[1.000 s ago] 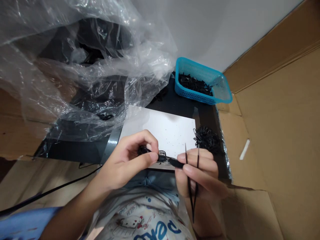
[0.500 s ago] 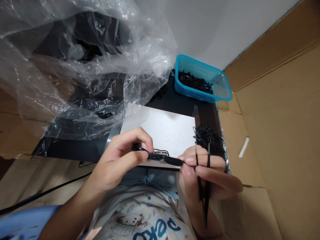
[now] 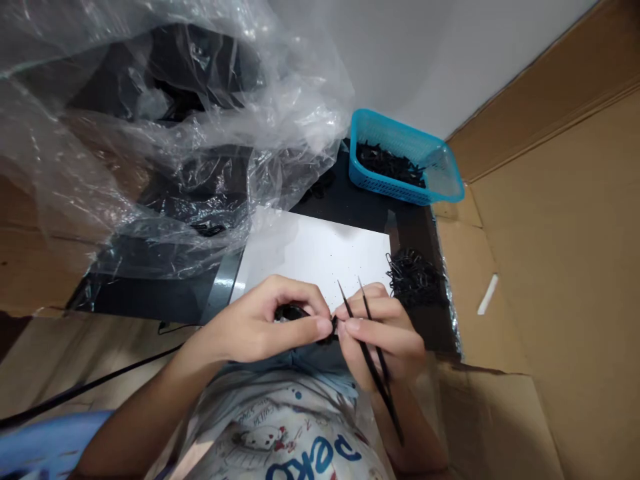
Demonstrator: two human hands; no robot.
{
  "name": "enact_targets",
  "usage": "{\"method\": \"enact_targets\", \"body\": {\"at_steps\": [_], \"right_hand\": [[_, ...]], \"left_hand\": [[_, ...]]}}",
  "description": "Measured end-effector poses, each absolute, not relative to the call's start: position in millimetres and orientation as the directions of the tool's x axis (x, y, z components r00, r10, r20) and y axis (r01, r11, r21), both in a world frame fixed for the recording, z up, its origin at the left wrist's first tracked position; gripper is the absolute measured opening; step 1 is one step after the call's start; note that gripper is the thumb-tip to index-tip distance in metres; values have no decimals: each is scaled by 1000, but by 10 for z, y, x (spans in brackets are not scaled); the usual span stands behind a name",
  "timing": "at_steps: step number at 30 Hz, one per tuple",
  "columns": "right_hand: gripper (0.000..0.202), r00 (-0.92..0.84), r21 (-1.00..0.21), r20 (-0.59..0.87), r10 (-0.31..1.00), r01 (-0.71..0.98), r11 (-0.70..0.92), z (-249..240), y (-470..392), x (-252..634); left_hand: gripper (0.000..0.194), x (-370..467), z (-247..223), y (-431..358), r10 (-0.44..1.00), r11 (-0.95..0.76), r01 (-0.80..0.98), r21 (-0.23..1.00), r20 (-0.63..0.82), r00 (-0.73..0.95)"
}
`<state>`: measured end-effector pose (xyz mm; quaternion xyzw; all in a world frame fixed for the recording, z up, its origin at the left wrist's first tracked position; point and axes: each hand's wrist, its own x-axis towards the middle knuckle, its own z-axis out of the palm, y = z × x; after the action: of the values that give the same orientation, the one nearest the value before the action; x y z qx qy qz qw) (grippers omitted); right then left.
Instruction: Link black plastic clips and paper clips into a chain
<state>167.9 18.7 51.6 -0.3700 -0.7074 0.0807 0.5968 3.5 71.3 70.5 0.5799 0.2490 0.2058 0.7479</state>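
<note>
In the head view my left hand (image 3: 277, 323) is closed, thumb and index finger pinching a small black part (image 3: 293, 311) whose kind I cannot make out. Fingertips of my right hand (image 3: 387, 333) meet it at the part's other end, near the left thumb. Lodged between the right fingers is a pair of black tweezers (image 3: 375, 370), its tips apart and pointing up, touching nothing. Most of the black part is covered by the fingers. Below both hands lies a white sheet (image 3: 310, 247) with tiny dark specks.
A pile of black wire loops (image 3: 414, 275) sits right of the sheet. Behind it stands a blue basket (image 3: 407, 193) of black pieces. Crumpled clear plastic (image 3: 295, 113) covers the left back. Cardboard (image 3: 560, 233) walls the right side.
My hands have come together, the right one moving left. The black part, stretched out between them before, is now mostly hidden. The tweezers have swung to lean left.
</note>
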Motion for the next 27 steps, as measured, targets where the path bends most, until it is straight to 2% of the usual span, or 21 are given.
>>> {"method": "enact_targets", "body": {"at_steps": [2, 4, 7, 11, 15, 18, 20, 23, 25, 27], "right_hand": [[32, 46, -679, 700, 712, 349, 645, 488, 194, 1736], [29, 57, -818, 561, 826, 195, 541, 440, 189, 1798], [23, 20, -932, 362, 932, -4, 362, 343, 187, 1893], [18, -16, -967, 234, 972, -105, 231, 224, 234, 1998], [21, -106, -974, 133, 985, -200, 110, 195, 293, 2099], [24, -192, -957, 111, 975, -286, 53, 275, 329, 2151], [25, -207, -943, 132, 969, -329, 58, 369, 361, 2144], [27, -234, -956, 142, 962, -286, 72, 516, 431, 2044], [27, -248, -976, 115, 962, -209, 63, 586, 483, 1932], [26, -223, -988, 68, 972, -154, 34, 620, 527, 1808]], "left_hand": [[24, 34, 680, 755, 631, 258, -25, 966, -149, 762], [24, -8, 641, 802, 695, 280, -66, 958, -154, 702], [20, -104, 599, 881, 809, 258, -154, 954, -127, 574], [18, -229, 623, 969, 879, 245, -234, 941, -114, 464], [17, -337, 674, 988, 918, 235, -218, 947, -143, 369], [11, -420, 660, 986, 937, 219, -206, 954, -147, 318], [11, -478, 617, 998, 936, 170, -132, 977, -117, 333], [18, -523, 523, 1007, 893, -3, 154, 988, -67, 446], [30, -481, 465, 960, 864, -188, 329, 925, -3, 504], [43, -366, 425, 848, 863, -366, 425, 828, 131, 488]]}}
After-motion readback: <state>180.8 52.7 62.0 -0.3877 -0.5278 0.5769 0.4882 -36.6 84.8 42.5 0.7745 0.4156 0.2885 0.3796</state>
